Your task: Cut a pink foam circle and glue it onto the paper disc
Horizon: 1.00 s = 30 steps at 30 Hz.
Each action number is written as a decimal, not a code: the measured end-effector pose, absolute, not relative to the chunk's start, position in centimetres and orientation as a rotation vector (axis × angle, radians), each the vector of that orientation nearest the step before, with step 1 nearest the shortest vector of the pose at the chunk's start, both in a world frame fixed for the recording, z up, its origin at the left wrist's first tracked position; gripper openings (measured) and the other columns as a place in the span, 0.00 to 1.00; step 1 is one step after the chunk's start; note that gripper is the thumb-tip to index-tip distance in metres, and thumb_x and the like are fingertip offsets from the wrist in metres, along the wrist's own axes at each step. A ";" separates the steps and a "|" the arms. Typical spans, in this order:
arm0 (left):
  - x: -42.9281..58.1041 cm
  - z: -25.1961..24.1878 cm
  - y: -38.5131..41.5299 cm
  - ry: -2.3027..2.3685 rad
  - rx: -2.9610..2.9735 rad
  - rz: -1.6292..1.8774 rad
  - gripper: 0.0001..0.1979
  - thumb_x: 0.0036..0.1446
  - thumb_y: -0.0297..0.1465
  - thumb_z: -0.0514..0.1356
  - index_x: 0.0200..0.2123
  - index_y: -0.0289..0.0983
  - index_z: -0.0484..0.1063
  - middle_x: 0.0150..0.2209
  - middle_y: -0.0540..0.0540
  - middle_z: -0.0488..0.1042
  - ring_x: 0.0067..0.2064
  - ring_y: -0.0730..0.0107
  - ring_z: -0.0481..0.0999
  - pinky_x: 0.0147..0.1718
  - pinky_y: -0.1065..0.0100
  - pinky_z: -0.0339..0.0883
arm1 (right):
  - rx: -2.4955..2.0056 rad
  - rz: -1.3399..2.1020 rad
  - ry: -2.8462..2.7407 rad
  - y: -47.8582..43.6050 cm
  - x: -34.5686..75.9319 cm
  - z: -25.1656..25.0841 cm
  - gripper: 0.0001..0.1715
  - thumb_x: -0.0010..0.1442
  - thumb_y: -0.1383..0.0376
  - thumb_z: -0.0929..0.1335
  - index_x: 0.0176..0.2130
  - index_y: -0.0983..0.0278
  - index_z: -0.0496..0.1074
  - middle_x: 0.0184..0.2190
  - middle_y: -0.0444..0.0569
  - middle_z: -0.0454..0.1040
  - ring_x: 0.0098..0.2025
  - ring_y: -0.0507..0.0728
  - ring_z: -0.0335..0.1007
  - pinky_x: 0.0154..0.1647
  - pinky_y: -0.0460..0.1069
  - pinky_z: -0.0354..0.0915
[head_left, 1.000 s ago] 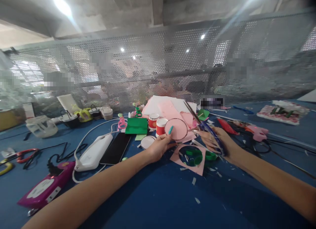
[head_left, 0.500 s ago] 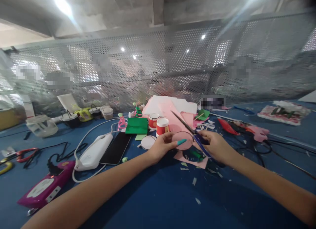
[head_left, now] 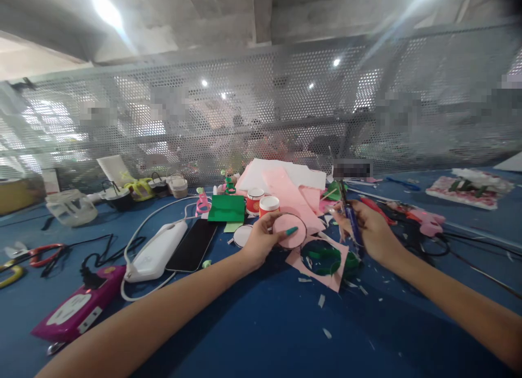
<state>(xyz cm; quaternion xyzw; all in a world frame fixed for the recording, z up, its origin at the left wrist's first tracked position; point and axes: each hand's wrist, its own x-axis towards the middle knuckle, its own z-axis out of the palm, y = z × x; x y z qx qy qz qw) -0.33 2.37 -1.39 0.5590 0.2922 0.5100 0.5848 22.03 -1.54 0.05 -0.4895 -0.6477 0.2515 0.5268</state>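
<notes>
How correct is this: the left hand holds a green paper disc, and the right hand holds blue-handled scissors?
Not quite: the colour is wrong. In the head view the left hand holds a pink paper disc, not a green one. The right hand does hold the blue-handled scissors.

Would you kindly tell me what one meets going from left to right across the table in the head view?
From the left: magenta device → white power bank → black phone → left hand → pink disc it holds → right hand holding scissors → flowered craft board.
</notes>
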 end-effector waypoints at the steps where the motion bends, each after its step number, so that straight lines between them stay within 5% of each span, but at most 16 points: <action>1: -0.3 -1.4 2.4 0.684 1.283 1.197 0.21 0.37 0.28 0.71 0.39 0.38 0.73 0.40 0.48 0.76 0.38 0.70 0.74 0.39 0.69 0.68 | -1.173 0.576 -1.548 -1.4 22.3 0.1 0.21 0.53 0.50 0.68 0.41 0.61 0.65 0.20 0.41 0.67 0.21 0.54 0.64 0.24 0.48 0.63; 5: -0.4 -1.5 2.6 0.699 1.200 1.242 0.21 0.35 0.29 0.71 0.37 0.37 0.74 0.38 0.48 0.77 0.37 0.69 0.74 0.37 0.69 0.67 | -1.262 0.299 -1.639 -0.9 23.1 0.4 0.20 0.50 0.50 0.70 0.36 0.62 0.67 0.28 0.48 0.73 0.30 0.58 0.68 0.30 0.50 0.64; 10: -0.4 -1.6 2.9 0.734 1.104 1.244 0.21 0.35 0.31 0.72 0.37 0.38 0.75 0.35 0.49 0.77 0.33 0.72 0.74 0.32 0.72 0.66 | -1.427 0.104 -1.889 -0.9 23.4 0.5 0.20 0.53 0.48 0.66 0.27 0.63 0.66 0.21 0.45 0.70 0.24 0.56 0.65 0.22 0.47 0.56; 19: -0.5 -1.7 3.2 0.766 1.120 1.240 0.16 0.34 0.34 0.72 0.30 0.35 0.78 0.30 0.47 0.78 0.29 0.74 0.72 0.27 0.74 0.64 | -1.453 -0.351 -2.266 -0.1 25.1 -0.4 0.20 0.58 0.49 0.60 0.32 0.62 0.67 0.26 0.51 0.75 0.27 0.59 0.71 0.24 0.47 0.53; 30: -0.3 -1.2 2.7 0.772 1.117 1.235 0.13 0.32 0.33 0.72 0.26 0.37 0.78 0.29 0.48 0.79 0.31 0.71 0.74 0.30 0.73 0.64 | -1.398 -0.398 -2.322 0.1 25.3 -0.9 0.23 0.54 0.45 0.62 0.31 0.61 0.67 0.26 0.51 0.76 0.26 0.59 0.71 0.23 0.48 0.51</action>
